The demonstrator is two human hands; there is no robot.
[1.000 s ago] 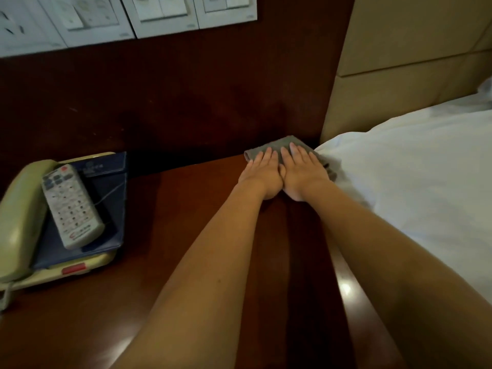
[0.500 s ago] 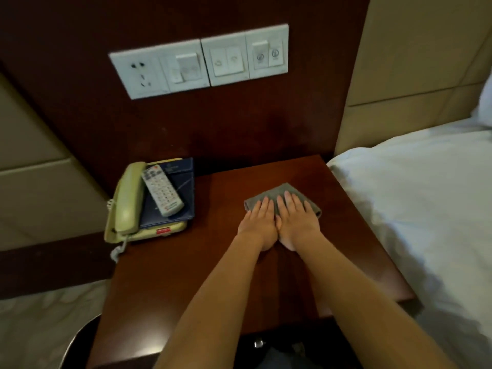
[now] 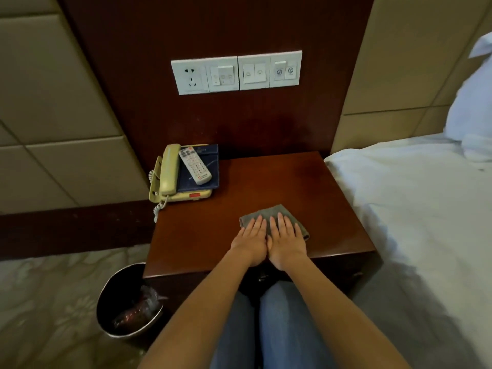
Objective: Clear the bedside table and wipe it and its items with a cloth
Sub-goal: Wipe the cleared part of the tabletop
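Observation:
A folded grey cloth (image 3: 269, 211) lies on the dark wooden bedside table (image 3: 292, 182), near its front edge. My left hand (image 3: 251, 241) and my right hand (image 3: 286, 239) press flat on the cloth side by side, fingers straight, thumbs touching. At the table's back left corner stands a cream telephone (image 3: 168, 171) with a dark blue folder (image 3: 206, 179) on it. A white remote control (image 3: 195, 165) lies slanted across the folder.
A white bed (image 3: 415, 209) borders the table on the right, with a pillow (image 3: 471, 102) at the top. A round black waste bin (image 3: 127, 302) stands on the floor at the table's front left. A switch and socket panel (image 3: 237, 71) sits on the wall behind.
Both hands have drawn the cloth from the table's back right corner toward the front edge. The view has pulled back, showing the whole table, the bin and my knees.

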